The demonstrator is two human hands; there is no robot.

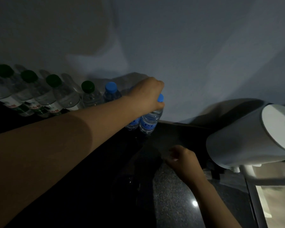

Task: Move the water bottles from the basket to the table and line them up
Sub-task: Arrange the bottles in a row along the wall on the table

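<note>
A: Dim room, a plain grey wall [187,46] behind and a dark speckled stone bench [171,191] running along its foot. Where is the left grip [146,94]?

B: Stretched out to the wall, fingers curled down round the neck of the held bottle [150,119], whose blue cap shows just under the knuckles. The bottle is upright, its base down at the bench

A: Any writing on it?

B: A blue label with white marks, too blurred to read. Touching it, just left of the grip, stands a neighbour bottle [133,124] with the same blue label; its top is hidden behind the hand

A: And further left of the grip?

B: One more blue-capped bottle [111,91], then four green-capped bottles [53,80] in a row along the wall. Their labels are white and green with red lettering that I cannot make out

A: The right grip [183,159]?

B: Low, well below the left one, over the bench, fingers loosely bent and holding nothing. To its right sits a white jug [237,140]
</note>
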